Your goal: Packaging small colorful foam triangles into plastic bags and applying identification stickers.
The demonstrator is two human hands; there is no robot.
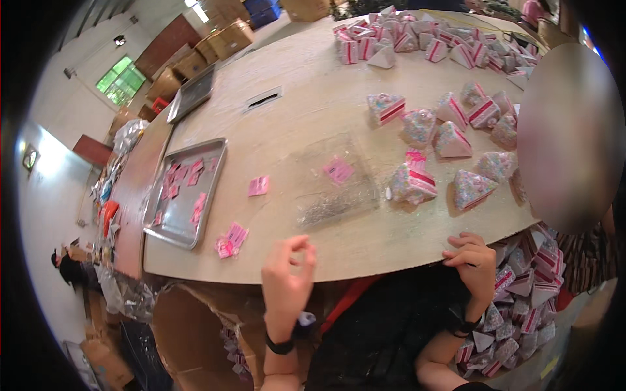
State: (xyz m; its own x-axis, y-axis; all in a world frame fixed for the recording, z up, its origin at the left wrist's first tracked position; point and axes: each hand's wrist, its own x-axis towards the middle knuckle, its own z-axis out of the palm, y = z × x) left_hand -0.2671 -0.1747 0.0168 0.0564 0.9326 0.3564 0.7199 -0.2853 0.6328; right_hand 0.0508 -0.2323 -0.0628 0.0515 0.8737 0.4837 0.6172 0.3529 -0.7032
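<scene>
My left hand [287, 270] hovers just past the table's near edge, its fingers loosely curled with a gap by the thumb. I see nothing in it. My right hand [475, 264] is at the table edge on the right, fingers bent and apart, also without anything in it. Ahead of my hands lies a clear plastic sheet or bag [329, 205] with a pink card [339, 171] on it. Right of it stands a toy cake slice [413, 184] with sprinkles and a pink stripe, a pink tag behind it. Another pink card [258, 186] lies to the left, near a small pile of pink tags [232, 241].
A metal tray [218, 171] with pink tags stands at the left. More cake slices [473, 190] sit on the right, with a large heap [430, 42] at the far end. Below the table are an open cardboard box [189, 332] and many slices [521, 306]. A blurred oval covers the right.
</scene>
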